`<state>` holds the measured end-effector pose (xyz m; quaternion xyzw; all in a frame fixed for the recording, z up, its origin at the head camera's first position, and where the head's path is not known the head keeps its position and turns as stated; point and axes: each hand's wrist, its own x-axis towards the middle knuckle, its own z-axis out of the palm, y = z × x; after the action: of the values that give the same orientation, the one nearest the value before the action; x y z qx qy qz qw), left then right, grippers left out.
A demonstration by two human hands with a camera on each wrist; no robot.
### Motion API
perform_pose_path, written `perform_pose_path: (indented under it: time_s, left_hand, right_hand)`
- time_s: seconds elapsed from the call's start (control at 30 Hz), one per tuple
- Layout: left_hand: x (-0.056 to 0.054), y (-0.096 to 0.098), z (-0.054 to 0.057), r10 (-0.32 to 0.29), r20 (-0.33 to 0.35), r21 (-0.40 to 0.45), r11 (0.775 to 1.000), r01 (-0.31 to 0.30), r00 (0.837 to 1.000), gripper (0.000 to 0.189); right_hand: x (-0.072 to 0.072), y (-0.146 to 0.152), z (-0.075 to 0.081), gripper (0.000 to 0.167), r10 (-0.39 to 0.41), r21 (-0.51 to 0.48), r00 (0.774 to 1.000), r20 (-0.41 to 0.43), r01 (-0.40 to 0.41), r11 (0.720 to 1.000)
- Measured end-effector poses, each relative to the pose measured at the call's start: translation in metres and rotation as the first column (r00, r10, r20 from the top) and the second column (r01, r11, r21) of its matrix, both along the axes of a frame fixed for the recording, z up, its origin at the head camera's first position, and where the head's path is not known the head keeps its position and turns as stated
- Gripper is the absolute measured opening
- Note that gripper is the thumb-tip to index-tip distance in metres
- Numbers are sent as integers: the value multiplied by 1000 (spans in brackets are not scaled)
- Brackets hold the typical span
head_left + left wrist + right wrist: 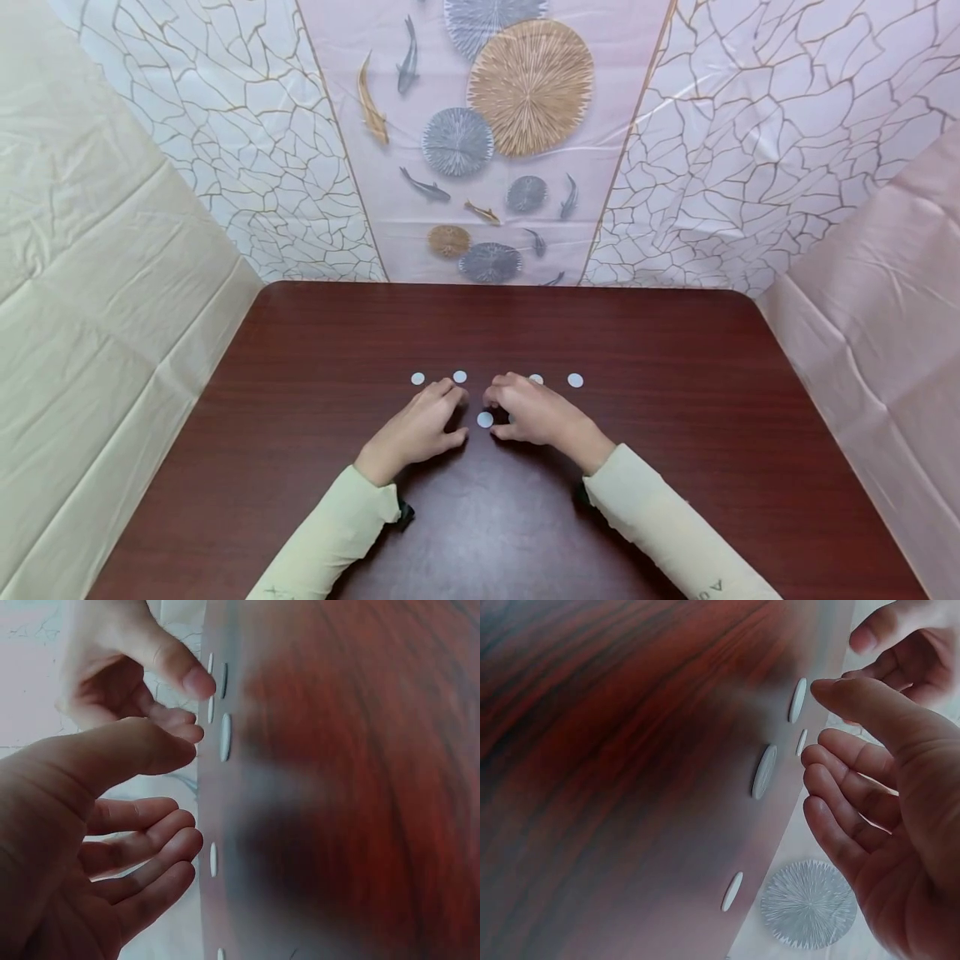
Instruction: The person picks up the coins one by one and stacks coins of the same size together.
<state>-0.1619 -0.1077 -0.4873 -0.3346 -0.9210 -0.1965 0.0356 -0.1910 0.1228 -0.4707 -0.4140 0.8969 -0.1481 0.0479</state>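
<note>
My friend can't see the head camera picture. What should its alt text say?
A person's left grip and right grip, both bare hands, face each other near small white discs on a shiny reddish-brown table. Four discs form a farther row; a pale patterned backdrop is behind.

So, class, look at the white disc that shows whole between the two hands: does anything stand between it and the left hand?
Nothing visible does. In the head view, only bare tabletop shows between the left hand and the white disc. The right hand is on the disc's other side.
</note>
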Motion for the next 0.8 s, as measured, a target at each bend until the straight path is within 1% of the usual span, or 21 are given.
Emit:
perform_pose_path:
  time_s: [0.2,0.47,0.6,0.8]
  left_hand:
    - [-3,9,-6,10,29,2,1000,-10,1000,28]
    - [-7,16,-11,-6,77,39,999,3,997,22]
    - [-9,18,-13,-12,77,38,999,9,997,20]
    - [-12,20,-13,-6,76,16,1000,5,997,18]
  right_hand:
    - [0,-4,-2,18,3,20,1000,16,-3,1000]
    - [1,-5,-6,13,-10,25,1000,14,9,1000]
    - [0,-6,-7,12,-15,22,1000,20,14,1000]
    - [-2,-8,-6,12,-31,9,997,76,30,1000]
